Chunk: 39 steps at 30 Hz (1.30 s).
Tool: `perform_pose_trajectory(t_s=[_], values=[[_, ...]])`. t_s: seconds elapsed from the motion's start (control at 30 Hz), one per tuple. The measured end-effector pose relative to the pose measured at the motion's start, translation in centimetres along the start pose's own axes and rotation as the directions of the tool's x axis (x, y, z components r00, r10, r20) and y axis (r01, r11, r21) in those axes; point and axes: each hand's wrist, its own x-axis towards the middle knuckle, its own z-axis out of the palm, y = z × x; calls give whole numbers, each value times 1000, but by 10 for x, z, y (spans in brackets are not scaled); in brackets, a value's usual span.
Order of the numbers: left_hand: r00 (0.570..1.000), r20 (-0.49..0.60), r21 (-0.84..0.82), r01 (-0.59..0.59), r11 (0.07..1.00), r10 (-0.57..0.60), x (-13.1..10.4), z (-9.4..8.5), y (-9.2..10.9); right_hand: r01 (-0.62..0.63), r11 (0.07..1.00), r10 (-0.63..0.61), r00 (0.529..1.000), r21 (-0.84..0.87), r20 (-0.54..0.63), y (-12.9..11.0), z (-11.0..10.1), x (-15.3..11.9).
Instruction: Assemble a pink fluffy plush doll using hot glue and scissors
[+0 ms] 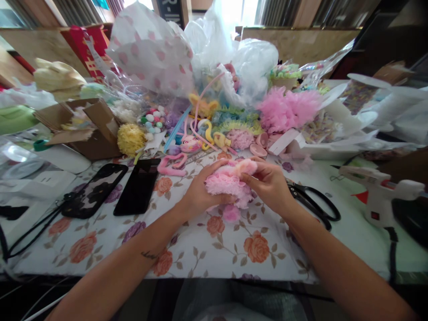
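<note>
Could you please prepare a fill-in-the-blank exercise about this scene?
1. The left hand and right hand hold a fluffy piece, mainly ____ in colour.
2. Between the right hand and the glue gun lie black-handled ____.
3. In the picture, the yellow pompom is to the ____ of the cardboard box.

Missing words: pink; scissors; right.
</note>
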Motion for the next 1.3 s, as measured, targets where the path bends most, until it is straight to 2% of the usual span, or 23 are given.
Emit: perform_pose_trajectory(t_s=[0.4, 1.3], values=[[999, -12, 12, -30, 999, 30, -1, 1, -2, 7, 1000, -7, 1000, -13, 6, 0, -1, -1], [1000, -13, 44, -2, 999, 2, -1, 2, -1, 28, 999, -26, 999, -36, 45, -5, -3, 0]])
